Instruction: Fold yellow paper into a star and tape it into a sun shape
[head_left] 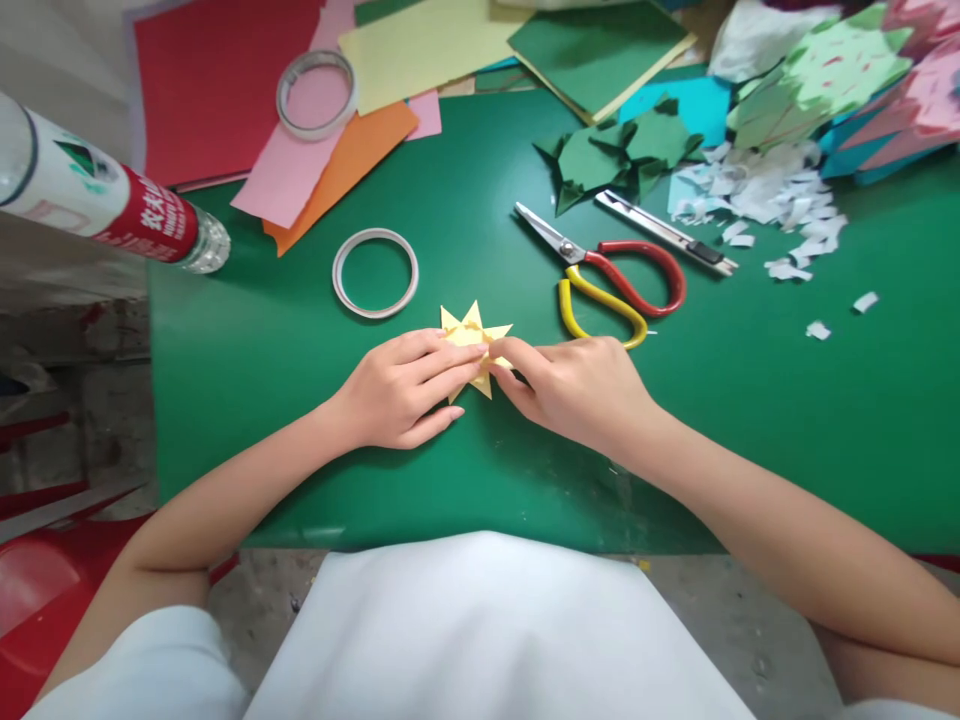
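A small yellow folded paper star [474,335] with several points lies on the green table [300,400] in front of me. My left hand [409,388] rests on its left side, fingers pressed down and closed over the paper. My right hand [574,385] pinches the star's right edge between thumb and fingers. Part of the star is hidden under both hands.
Red-and-yellow-handled scissors [611,280] and a utility knife [664,232] lie just beyond my right hand. A tape ring [375,272] sits beyond my left hand, another tape roll [316,93] on coloured paper sheets [225,80]. A bottle [105,195] overhangs at left. Green folded pieces [615,150] and white scraps [757,195] lie far right.
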